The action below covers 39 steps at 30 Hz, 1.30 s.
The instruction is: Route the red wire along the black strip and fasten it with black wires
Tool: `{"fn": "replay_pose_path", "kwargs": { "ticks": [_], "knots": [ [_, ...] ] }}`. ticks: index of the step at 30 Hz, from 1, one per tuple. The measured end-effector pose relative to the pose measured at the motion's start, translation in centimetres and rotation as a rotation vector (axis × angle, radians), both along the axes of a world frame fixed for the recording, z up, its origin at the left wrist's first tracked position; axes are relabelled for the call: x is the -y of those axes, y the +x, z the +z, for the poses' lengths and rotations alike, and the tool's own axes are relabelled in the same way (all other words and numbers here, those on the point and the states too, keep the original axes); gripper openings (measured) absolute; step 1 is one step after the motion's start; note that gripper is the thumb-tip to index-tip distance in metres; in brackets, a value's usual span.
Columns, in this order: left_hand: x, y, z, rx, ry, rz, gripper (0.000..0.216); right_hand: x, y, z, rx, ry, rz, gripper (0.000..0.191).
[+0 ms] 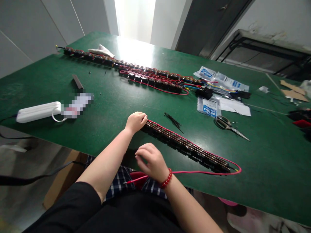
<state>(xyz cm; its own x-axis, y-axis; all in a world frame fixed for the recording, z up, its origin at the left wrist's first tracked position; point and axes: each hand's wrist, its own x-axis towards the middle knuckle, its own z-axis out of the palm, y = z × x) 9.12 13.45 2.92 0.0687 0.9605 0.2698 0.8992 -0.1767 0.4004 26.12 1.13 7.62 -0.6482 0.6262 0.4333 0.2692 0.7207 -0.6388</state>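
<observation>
My left hand is closed around the near-left end of a long black segmented strip with thin wires running along its top. The fingers hide that end. A red cable runs along the strip's far side, loops round its right end and comes back along the table edge. The cable passes by my right wrist, and its bare tip lies over my lap. My right hand is held just above the table edge, nearer to me than the strip. Its fingers curl toward the thumb; whatever they pinch, if anything, cannot be made out.
Black cable ties lie beyond the strip, with scissors to the right. Farther back are a longer wired strip assembly, plastic packets and a white glove. A white power strip sits at left.
</observation>
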Motion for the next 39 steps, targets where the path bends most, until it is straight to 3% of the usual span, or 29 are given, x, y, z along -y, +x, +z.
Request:
{"fn": "replay_pose_path", "kwargs": {
  "ticks": [6,9,12,16,23,27,34,36,39],
  "knots": [
    [-0.1,0.1,0.0,-0.010,-0.003,-0.007,0.037,-8.4,5.9,-0.6,0.193,0.075,-0.545,0.014],
    [-0.2,0.1,-0.1,-0.008,-0.004,-0.004,0.036,-13.1,8.1,-1.6,0.382,-0.002,-0.748,0.017],
    [-0.2,0.0,-0.1,-0.002,-0.002,0.004,0.036,-16.8,8.9,-2.2,0.534,-0.174,-0.775,0.016],
    [-0.2,0.0,-0.2,0.003,0.004,0.007,0.036,-18.7,8.7,-2.4,0.557,-0.203,-0.764,0.010],
    [-0.6,0.1,-0.3,-0.005,0.012,0.015,0.035,-17.8,8.7,-1.6,0.467,-0.176,-0.782,0.015],
    [0.0,0.1,-0.2,-0.013,0.019,0.032,0.035,-15.0,8.9,-0.7,0.365,-0.121,-0.759,0.019],
    [5.9,-0.7,0.0,-0.044,0.000,0.100,0.036,-7.4,9.2,-0.3,0.138,-0.011,-0.743,0.024],
    [7.7,-1.0,0.2,-0.035,-0.001,0.088,0.035,-6.7,9.1,-0.5,0.125,-0.004,-0.728,0.023],
    [9.2,-1.3,0.6,0.017,0.019,-0.040,0.032,-7.1,8.6,-0.6,0.140,0.002,-0.700,0.023]
  ]
}}
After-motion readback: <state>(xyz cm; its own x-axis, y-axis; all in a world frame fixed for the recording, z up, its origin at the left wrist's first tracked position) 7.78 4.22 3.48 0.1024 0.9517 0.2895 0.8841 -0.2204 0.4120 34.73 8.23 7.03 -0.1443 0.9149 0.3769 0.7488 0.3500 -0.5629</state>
